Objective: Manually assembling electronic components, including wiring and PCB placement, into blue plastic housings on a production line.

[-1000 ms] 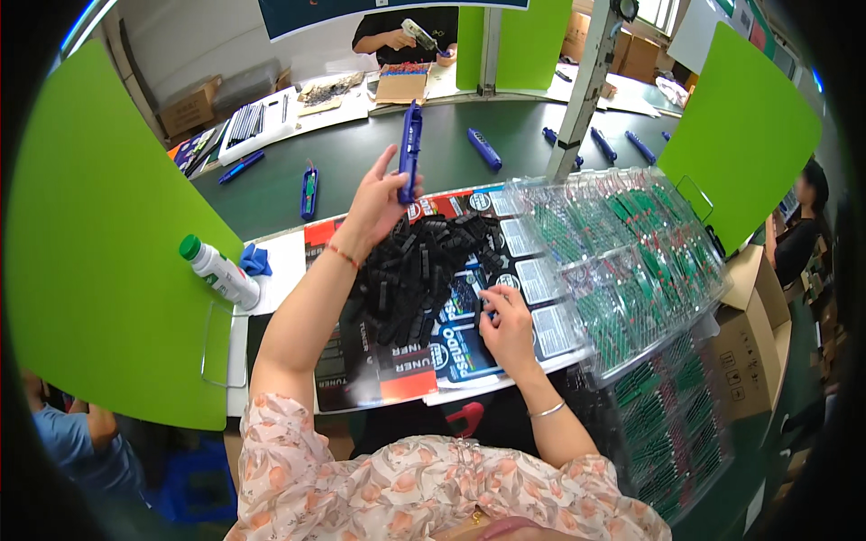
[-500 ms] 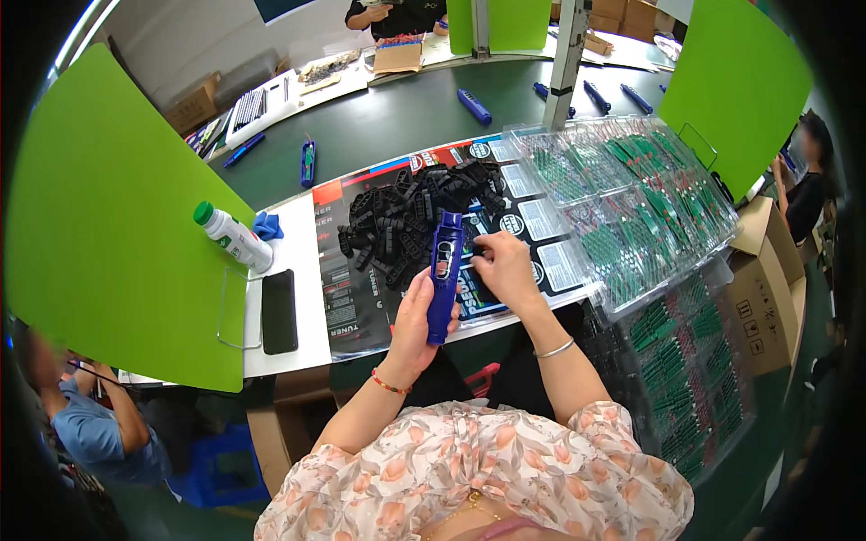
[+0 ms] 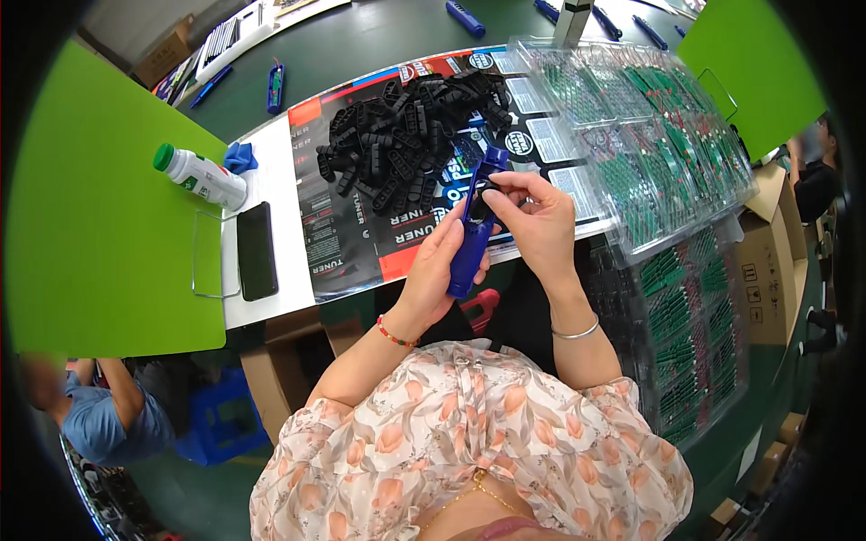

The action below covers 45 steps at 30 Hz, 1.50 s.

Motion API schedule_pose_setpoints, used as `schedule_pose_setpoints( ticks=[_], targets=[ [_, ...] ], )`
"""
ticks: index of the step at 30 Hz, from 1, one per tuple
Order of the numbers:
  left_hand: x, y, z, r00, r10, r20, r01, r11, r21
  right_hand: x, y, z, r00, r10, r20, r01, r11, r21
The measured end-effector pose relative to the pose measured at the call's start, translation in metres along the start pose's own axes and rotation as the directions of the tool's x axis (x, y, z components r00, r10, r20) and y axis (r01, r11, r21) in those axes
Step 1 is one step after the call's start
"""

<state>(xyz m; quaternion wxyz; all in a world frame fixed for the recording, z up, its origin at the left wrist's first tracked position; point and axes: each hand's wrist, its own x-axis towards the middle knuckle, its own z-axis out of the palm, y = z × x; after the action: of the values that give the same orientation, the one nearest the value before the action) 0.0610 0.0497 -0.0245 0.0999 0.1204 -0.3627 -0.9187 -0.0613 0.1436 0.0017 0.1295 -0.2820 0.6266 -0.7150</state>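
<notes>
My left hand [image 3: 430, 270] is closed round a long dark-blue plastic casing [image 3: 465, 261], which tilts with its top end to the right. The casing has an opening in its upper part. At that opening my right hand [image 3: 548, 225] pinches a small black plastic part [image 3: 483, 187] between thumb and fingertips; the fingers cover much of it. Just beyond both hands lies a loose heap of black ribbed plastic parts [image 3: 388, 149] on a printed sheet [image 3: 338, 239].
Clear plastic trays [image 3: 622, 162] of green circuit boards stand on the right, above a cardboard box [image 3: 767, 261]. At left are a phone [image 3: 257, 251], a white bottle with a green cap [image 3: 203, 178], a blue cloth [image 3: 239, 158] and a green divider [image 3: 99, 216]. More blue casings [image 3: 465, 18] lie at the back.
My right hand has come up from the sheet to the casing's opening with the small black part. The casing has tilted to the right in my left hand. The view has tipped downward.
</notes>
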Motion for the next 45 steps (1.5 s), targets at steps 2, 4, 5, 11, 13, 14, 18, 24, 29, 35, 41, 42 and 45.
schedule_pose_setpoints(
  ticks=[2, 4, 5, 11, 13, 14, 18, 24, 29, 35, 41, 42, 45],
  targets=[
    [0.002, 0.000, -0.001, 1.000, 0.012, 0.020, -0.012, 1.000, -0.002, 0.000, 0.001, -0.002, 0.999, -0.035, 0.005, 0.035, 0.994, -0.102],
    [0.003, -0.001, -0.002, 1.000, 0.008, 0.005, -0.008, 1.000, -0.012, 0.001, 0.003, -0.002, 0.992, -0.128, 0.013, 0.128, 0.965, -0.229],
    [0.004, -0.002, -0.002, 1.000, 0.006, -0.001, -0.006, 1.000, -0.017, 0.001, 0.002, -0.002, 0.992, -0.128, 0.010, 0.127, 0.959, -0.255],
    [0.001, -0.003, -0.005, 0.999, -0.028, -0.025, 0.028, 1.000, 0.014, -0.002, 0.001, -0.001, 0.961, -0.274, 0.039, 0.256, 0.829, -0.497],
    [-0.001, -0.003, -0.001, 0.999, -0.013, -0.048, 0.016, 0.998, 0.062, -0.004, -0.003, -0.001, 0.969, -0.243, 0.033, 0.227, 0.839, -0.494],
    [-0.001, -0.003, 0.002, 0.999, -0.007, -0.053, 0.011, 0.996, 0.085, -0.005, -0.004, -0.002, 0.973, -0.228, 0.029, 0.212, 0.839, -0.502],
    [-0.001, -0.007, 0.002, 1.000, 0.024, -0.007, -0.023, 0.990, 0.141, -0.006, -0.007, -0.004, 0.977, -0.211, 0.006, 0.184, 0.835, -0.519],
    [-0.006, -0.010, 0.005, 0.995, 0.102, 0.021, -0.103, 0.916, 0.388, -0.011, -0.014, -0.007, 0.981, -0.184, 0.058, 0.174, 0.716, -0.676],
    [-0.002, -0.014, 0.006, 0.996, 0.081, 0.043, -0.091, 0.931, 0.353, -0.011, -0.021, -0.012, 0.976, -0.202, 0.081, 0.193, 0.633, -0.750],
    [0.006, -0.011, 0.013, 1.000, 0.012, 0.001, -0.012, 0.991, 0.137, -0.012, -0.017, -0.014, 0.957, -0.275, 0.095, 0.262, 0.671, -0.694],
    [0.012, -0.003, 0.012, 0.999, 0.022, -0.047, -0.019, 0.998, 0.058, 0.035, -0.034, -0.090, 0.930, -0.367, 0.002, 0.244, 0.613, -0.752],
    [0.012, -0.002, 0.014, 0.999, 0.018, -0.052, -0.015, 0.998, 0.056, 0.054, -0.033, -0.123, 0.908, -0.416, -0.046, 0.198, 0.524, -0.828],
    [0.013, -0.003, 0.017, 0.998, 0.011, -0.059, -0.008, 0.999, 0.054, 0.105, -0.015, -0.230, 0.935, -0.261, -0.239, -0.166, 0.273, -0.948]
  ],
)
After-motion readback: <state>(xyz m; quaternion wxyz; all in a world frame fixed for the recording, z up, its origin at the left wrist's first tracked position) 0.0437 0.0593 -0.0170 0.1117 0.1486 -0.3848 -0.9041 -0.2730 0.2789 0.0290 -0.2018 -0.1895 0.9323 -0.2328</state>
